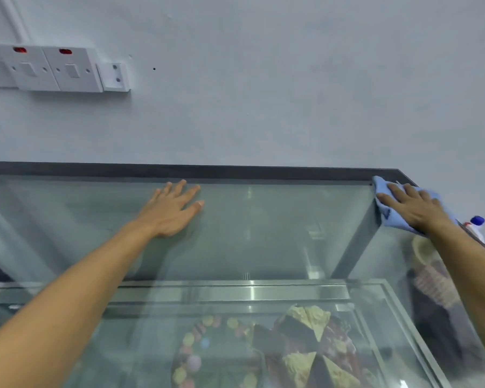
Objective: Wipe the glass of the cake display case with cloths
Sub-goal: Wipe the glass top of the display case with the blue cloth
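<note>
The cake display case's glass top (263, 225) spreads across the lower half of the head view, edged at the back by a dark frame (235, 172). My left hand (171, 210) lies flat on the glass with its fingers spread and nothing in it. My right hand (415, 207) presses a light blue cloth (387, 211) flat onto the far right corner of the top. The palm hides most of the cloth.
Decorated cakes (300, 348) show through the glass below. A white spray bottle with a blue cap (475, 226) stands just past the right edge, behind my right wrist. A grey wall rises directly behind the case, with white sockets (56, 69) at upper left.
</note>
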The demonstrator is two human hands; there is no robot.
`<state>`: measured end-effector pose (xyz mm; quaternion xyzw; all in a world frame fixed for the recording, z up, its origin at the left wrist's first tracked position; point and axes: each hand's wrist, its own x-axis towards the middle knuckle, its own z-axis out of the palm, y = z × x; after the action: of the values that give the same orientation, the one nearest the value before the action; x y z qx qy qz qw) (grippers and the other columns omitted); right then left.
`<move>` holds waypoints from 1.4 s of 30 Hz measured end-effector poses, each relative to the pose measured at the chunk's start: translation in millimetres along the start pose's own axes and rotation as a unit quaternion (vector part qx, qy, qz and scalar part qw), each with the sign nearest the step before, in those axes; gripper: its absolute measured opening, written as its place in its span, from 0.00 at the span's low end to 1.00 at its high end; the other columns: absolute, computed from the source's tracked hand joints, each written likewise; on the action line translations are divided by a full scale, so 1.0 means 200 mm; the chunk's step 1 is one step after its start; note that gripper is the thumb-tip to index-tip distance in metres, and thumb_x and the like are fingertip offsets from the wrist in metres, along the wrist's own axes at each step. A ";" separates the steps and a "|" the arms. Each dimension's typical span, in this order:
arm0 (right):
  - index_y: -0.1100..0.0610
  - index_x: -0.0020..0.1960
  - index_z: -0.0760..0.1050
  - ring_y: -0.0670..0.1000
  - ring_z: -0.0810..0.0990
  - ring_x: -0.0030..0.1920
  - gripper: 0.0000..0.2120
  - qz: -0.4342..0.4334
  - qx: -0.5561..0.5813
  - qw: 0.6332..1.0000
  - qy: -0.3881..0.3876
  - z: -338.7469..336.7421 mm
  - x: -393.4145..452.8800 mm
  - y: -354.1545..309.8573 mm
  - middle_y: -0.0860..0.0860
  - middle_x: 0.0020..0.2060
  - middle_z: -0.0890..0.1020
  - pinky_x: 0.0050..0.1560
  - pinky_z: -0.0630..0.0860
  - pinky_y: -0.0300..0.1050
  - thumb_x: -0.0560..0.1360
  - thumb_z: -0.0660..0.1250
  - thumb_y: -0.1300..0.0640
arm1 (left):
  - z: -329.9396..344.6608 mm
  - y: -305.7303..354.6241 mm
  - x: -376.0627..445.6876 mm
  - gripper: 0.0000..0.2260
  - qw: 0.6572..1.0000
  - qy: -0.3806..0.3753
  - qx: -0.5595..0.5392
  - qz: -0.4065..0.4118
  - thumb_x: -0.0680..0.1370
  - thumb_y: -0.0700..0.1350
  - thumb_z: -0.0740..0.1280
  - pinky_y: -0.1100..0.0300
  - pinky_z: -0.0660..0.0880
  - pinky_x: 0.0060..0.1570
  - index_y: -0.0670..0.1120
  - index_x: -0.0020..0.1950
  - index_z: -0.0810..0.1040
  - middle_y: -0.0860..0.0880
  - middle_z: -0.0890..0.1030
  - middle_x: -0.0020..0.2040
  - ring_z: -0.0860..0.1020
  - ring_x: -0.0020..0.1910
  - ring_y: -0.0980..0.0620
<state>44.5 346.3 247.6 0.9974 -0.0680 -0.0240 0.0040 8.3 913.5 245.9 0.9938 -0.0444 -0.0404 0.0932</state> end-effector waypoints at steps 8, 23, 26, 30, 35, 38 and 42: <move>0.42 0.84 0.47 0.64 0.48 0.82 0.35 -0.135 0.065 0.988 -0.036 -0.05 0.06 -1.57 0.53 0.84 0.48 0.80 0.46 0.63 0.81 0.47 0.29 | 0.04 -0.03 0.03 0.29 0.998 0.018 -0.062 -0.010 0.85 0.62 0.40 0.50 0.41 0.82 0.54 0.85 0.48 0.55 0.46 0.85 0.44 0.84 0.49; 0.33 0.80 0.53 0.65 0.59 0.80 0.42 -0.145 -0.006 0.989 -0.021 -0.02 -0.42 -0.47 0.54 0.82 0.60 0.77 0.56 0.65 0.71 0.30 0.19 | 0.01 -0.07 0.00 0.29 0.999 -0.006 -0.011 0.035 0.87 0.61 0.46 0.47 0.42 0.82 0.51 0.86 0.47 0.50 0.45 0.85 0.44 0.84 0.45; 0.41 0.84 0.48 0.66 0.52 0.81 0.49 -0.028 0.028 0.999 -0.018 -0.04 -0.21 -0.80 0.54 0.84 0.50 0.78 0.51 0.63 0.69 0.33 0.18 | 0.02 -0.11 -0.04 0.27 0.999 0.001 -0.018 0.037 0.87 0.60 0.44 0.47 0.42 0.82 0.54 0.85 0.49 0.52 0.46 0.85 0.44 0.84 0.47; 0.42 0.84 0.45 0.63 0.46 0.83 0.35 -0.198 0.060 0.978 -0.024 0.00 -0.53 -1.63 0.54 0.84 0.47 0.81 0.44 0.61 0.82 0.48 0.30 | 0.01 -0.13 -0.07 0.26 0.998 0.007 -0.056 0.030 0.87 0.58 0.39 0.50 0.41 0.82 0.55 0.85 0.50 0.53 0.48 0.85 0.45 0.84 0.50; 0.32 0.81 0.45 0.49 0.39 0.83 0.34 -0.364 0.090 0.927 -0.008 0.06 -1.40 -1.56 0.41 0.83 0.44 0.81 0.36 0.51 0.78 0.47 0.25 | 0.00 -0.13 -0.08 0.26 0.998 -0.003 -0.048 0.038 0.87 0.59 0.40 0.48 0.42 0.82 0.56 0.85 0.50 0.51 0.48 0.85 0.46 0.84 0.48; 0.28 0.79 0.44 0.43 0.37 0.82 0.35 -0.293 0.071 0.953 -0.010 0.02 -1.42 -1.08 0.35 0.81 0.41 0.80 0.34 0.42 0.73 0.40 0.21 | -0.01 -0.12 -0.10 0.28 0.998 -0.010 -0.030 0.047 0.86 0.62 0.41 0.47 0.42 0.82 0.54 0.85 0.49 0.50 0.47 0.85 0.45 0.84 0.46; 0.43 0.82 0.57 0.52 0.51 0.82 0.51 -0.156 -0.005 0.988 -0.016 0.00 -1.08 -0.64 0.51 0.83 0.55 0.79 0.50 0.57 0.70 0.29 0.19 | -0.01 -0.12 -0.16 0.30 0.998 -0.013 0.007 0.058 0.86 0.64 0.44 0.48 0.41 0.81 0.53 0.86 0.47 0.50 0.44 0.86 0.43 0.84 0.46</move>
<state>-151.6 502.1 256.2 0.9952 0.0883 -0.0408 0.0041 -21.9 941.1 244.5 0.9896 -0.1036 -0.0472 0.0877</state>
